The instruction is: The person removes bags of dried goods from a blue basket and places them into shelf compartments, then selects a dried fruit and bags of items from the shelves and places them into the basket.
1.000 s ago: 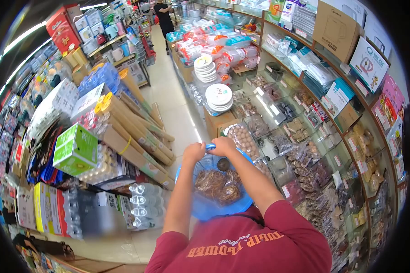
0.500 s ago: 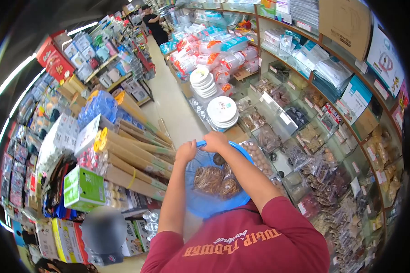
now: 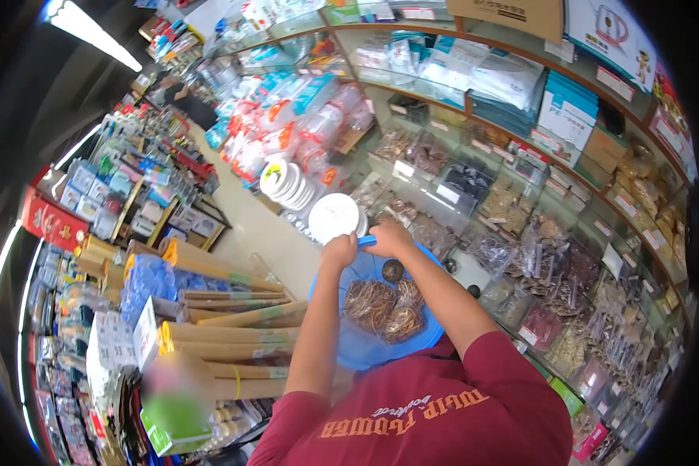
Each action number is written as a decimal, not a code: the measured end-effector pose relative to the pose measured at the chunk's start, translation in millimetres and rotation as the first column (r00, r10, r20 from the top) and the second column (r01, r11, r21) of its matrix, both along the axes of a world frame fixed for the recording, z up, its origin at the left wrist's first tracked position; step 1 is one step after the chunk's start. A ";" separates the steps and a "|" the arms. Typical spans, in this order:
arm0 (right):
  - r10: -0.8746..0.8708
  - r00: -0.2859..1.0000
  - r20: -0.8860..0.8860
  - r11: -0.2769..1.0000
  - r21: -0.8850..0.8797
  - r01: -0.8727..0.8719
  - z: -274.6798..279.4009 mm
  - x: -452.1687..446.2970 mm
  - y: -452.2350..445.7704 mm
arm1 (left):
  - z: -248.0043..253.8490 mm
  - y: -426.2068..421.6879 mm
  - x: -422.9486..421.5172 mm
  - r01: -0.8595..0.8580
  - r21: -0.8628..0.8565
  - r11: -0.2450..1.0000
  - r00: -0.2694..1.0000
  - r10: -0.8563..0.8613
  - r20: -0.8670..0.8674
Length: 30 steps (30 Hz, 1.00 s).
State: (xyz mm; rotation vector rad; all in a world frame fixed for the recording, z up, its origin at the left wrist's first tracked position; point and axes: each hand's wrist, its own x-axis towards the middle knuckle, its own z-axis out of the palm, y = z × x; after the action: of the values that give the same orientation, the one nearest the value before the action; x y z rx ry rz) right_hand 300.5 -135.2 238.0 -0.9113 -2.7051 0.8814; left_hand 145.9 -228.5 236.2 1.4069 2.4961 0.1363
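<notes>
A round blue basket hangs in front of my body, held by its rim at the far side. My left hand is wrapped round the rim, and my right hand grips it just to the right, with a short stretch of blue between them. Inside the basket lie clear bags of brown, stringy dried goods and a dark round item. White stacked plates stand just beyond my hands.
Glass compartments with bagged dried goods fill the right side, below shelves of packets. Long cardboard rolls and a green box are at left. A person in black stands far down the aisle.
The view has swung, so the plates, packages and distant person now appear further left. Both hands still hold the basket, which has stayed before my body.
</notes>
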 end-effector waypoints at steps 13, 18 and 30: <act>-0.421 0.905 -0.067 0.897 -0.179 0.404 -50.4 134.0 72.5 | 14.3 137.8 125.5 0.464 -0.061 0.884 0.884 -0.466 -0.024; -0.444 0.894 -0.064 0.895 -0.082 0.438 -42.6 142.4 81.0 | -13.7 161.6 119.3 0.561 -0.041 0.827 0.827 -0.562 -0.019; -0.566 0.807 0.171 0.756 -0.282 0.590 -53.3 154.3 106.1 | -10.8 96.2 74.7 0.336 0.799 0.499 0.805 -0.593 0.031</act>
State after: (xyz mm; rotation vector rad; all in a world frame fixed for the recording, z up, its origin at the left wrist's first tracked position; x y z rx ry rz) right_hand 454.8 -29.1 184.7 -1.7566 -2.1136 1.1588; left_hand 220.6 -132.3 225.5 2.1204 1.7039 1.3321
